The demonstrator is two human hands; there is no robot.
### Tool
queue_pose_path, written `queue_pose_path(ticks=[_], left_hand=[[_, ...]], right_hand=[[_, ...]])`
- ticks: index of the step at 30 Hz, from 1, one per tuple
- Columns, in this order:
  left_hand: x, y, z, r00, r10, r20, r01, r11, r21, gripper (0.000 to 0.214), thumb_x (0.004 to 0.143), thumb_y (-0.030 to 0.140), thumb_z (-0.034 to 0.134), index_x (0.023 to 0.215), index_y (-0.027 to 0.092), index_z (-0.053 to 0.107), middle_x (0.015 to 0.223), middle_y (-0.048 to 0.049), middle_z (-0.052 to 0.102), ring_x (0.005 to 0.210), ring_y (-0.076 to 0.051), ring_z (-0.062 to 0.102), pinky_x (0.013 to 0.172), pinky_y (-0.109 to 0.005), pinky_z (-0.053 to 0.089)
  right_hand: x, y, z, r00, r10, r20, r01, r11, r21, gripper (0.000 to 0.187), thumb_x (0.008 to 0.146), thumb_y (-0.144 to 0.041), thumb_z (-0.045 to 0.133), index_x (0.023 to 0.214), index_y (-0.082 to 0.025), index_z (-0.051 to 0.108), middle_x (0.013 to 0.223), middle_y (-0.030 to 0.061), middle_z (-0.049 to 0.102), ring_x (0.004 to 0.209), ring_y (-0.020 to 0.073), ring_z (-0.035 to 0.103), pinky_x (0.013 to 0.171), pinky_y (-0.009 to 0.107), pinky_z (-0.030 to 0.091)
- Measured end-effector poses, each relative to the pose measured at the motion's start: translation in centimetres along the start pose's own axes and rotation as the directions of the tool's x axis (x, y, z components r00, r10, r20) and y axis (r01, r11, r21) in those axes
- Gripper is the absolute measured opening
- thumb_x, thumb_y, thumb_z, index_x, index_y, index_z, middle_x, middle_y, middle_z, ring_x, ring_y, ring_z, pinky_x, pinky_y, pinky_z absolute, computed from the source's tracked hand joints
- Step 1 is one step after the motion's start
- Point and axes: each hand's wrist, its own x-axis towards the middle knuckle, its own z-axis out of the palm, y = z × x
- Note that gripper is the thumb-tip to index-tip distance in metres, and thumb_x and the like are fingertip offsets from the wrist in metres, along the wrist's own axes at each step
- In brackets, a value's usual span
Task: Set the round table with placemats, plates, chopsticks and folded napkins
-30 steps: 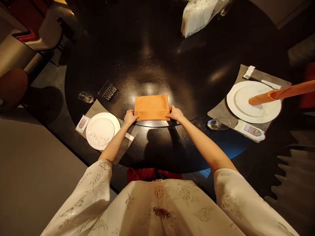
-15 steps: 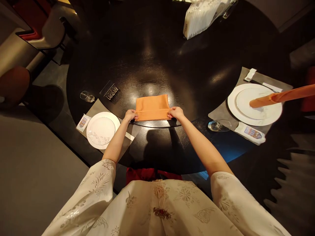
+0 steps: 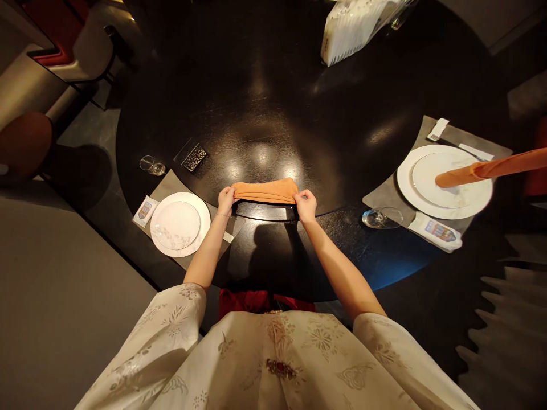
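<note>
our left hand (image 3: pixel 226 200) and right hand (image 3: pixel 305 205) pinch the two ends of an orange cloth napkin (image 3: pixel 265 191), fingers closed on it. it is folded into a thin band on the dark tabletop (image 3: pixel 256 114), just ahead of the fingers. far right of them, a long orange napkin (image 3: pixel 482 172) already lies on a white plate (image 3: pixel 404 188); the plate (image 3: pixel 204 233) near our left fingers has none.

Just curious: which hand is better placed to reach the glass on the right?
Probably the right hand: it holds the right end of the orange napkin, with the glass on that side, while the left hand sits at the other end.
</note>
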Motion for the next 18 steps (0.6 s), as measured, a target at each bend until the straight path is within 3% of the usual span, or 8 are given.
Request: queue_pose_path(ticks=[3,6,8,11,13,15,18], left_hand=[[-1.1,-1.3,0.5,0.977,0.174,-0.124,-0.123,0.932,0.341,0.007,0.077,0.019,0.051,0.083,0.017,0.053,0.097,-0.006,0.057,0.099,-0.017,0.055,0.088,-0.031,0.047],[-3.3,-2.1,1.7,0.912,0.394,-0.116,-0.251,0.758,0.602,0.032,0.08,0.013,0.048,0.112,0.015,0.052,0.129,-0.015,0.043,0.122,-0.025,0.039,0.103,-0.042,0.033],[-4.9,-2.6,3.2,0.865,0.498,0.064,-0.408,0.621,0.669,0.042,0.086,0.011,0.036,0.127,0.016,0.045,0.14,-0.0157,0.034,0.13,-0.028,0.03,0.106,-0.046,0.025],[-6.9,-3.4,5.7,0.754,0.523,0.398,-0.645,0.472,0.601,0.051,0.086,0.007,0.027,0.134,0.017,0.041,0.14,-0.0141,0.041,0.131,-0.026,0.033,0.107,-0.047,0.022],[-7.6,-4.2,6.8,0.729,0.518,0.448,-0.68,0.473,0.56,0.054,0.084,0.006,0.03,0.136,0.014,0.04,0.139,-0.0151,0.044,0.131,-0.026,0.035,0.109,-0.047,0.022],[-7.7,-4.7,7.3,0.747,0.522,0.412,-0.662,0.523,0.537,0.056,0.081,0.007,0.033,0.136,0.011,0.04,0.14,-0.0171,0.042,0.133,-0.026,0.034,0.111,-0.048,0.02],[-7.1,-4.8,7.2,0.781,0.508,0.364,-0.624,0.649,0.435,0.054,0.076,0.01,0.037,0.128,0.009,0.049,0.135,-0.0189,0.047,0.131,-0.025,0.038,0.111,-0.045,0.026]], right_hand=[[-0.9,1.1,0.2,0.999,-0.044,0.01,0.044,0.994,-0.103,0.013,0.068,-0.028,0.05,0.064,-0.019,0.041,0.082,0.0026,0.052,0.076,0.0132,0.051,0.077,0.026,0.045],[-1.6,2.1,0.5,0.998,-0.046,0.041,0.05,0.995,-0.089,0.012,0.066,-0.026,0.052,0.072,-0.019,0.044,0.093,0.0052,0.051,0.077,0.013,0.053,0.075,0.026,0.048],[-1.9,2.2,0.5,0.999,-0.038,0.038,0.041,0.997,-0.073,0.015,0.066,-0.025,0.053,0.077,-0.019,0.044,0.095,0.0056,0.051,0.077,0.0128,0.054,0.075,0.026,0.048],[-2.3,1.2,0.1,1.0,-0.026,0.018,0.027,0.997,-0.066,0.021,0.066,-0.025,0.052,0.083,-0.019,0.042,0.098,0.006,0.051,0.079,0.0125,0.056,0.075,0.026,0.049],[-2.6,-0.4,0.1,0.999,-0.033,0.015,0.034,0.998,-0.05,0.028,0.065,-0.025,0.053,0.09,-0.019,0.041,0.101,0.006,0.051,0.077,0.0117,0.056,0.074,0.025,0.049],[-3.1,-2.6,0.6,0.996,-0.063,0.055,0.066,0.997,-0.04,0.041,0.064,-0.027,0.055,0.101,-0.018,0.039,0.102,0.0056,0.051,0.074,0.0109,0.055,0.071,0.024,0.049],[-4.0,-6.1,3.1,0.942,-0.222,0.252,0.25,0.965,-0.084,0.056,0.068,-0.028,0.054,0.117,-0.017,0.03,0.106,0.0092,0.049,0.075,0.0133,0.055,0.071,0.027,0.049]])
